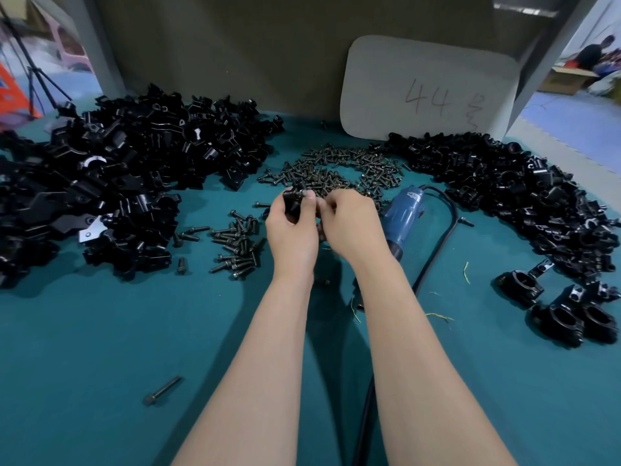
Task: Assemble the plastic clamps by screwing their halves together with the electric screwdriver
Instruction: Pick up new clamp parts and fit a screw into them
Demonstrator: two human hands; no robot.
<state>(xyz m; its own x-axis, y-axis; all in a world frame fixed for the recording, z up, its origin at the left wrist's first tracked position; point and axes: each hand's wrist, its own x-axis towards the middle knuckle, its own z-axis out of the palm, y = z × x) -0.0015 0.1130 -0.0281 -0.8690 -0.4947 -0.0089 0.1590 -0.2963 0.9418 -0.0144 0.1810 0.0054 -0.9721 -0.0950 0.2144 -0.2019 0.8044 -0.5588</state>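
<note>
left grip [291, 227] curled round black clamp half [291, 200], thumb on top, forearm stretched straight ahead over bench [100, 348]. right grip [353, 223] meets it fingertip to fingertip, fingers curled inward; whether they pinch anything, cannot tell. blue electric screwdriver [401, 213] lies on bench just beside right wrist, its label too blurred to read. pale card [426, 79] against back wall bears handwritten "44".

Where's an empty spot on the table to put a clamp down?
The table cloth is bare at front left, around the lone long bolt, and at front right, below the finished clamps. Crowded: the left pile, the right pile and the screws between them.
</note>
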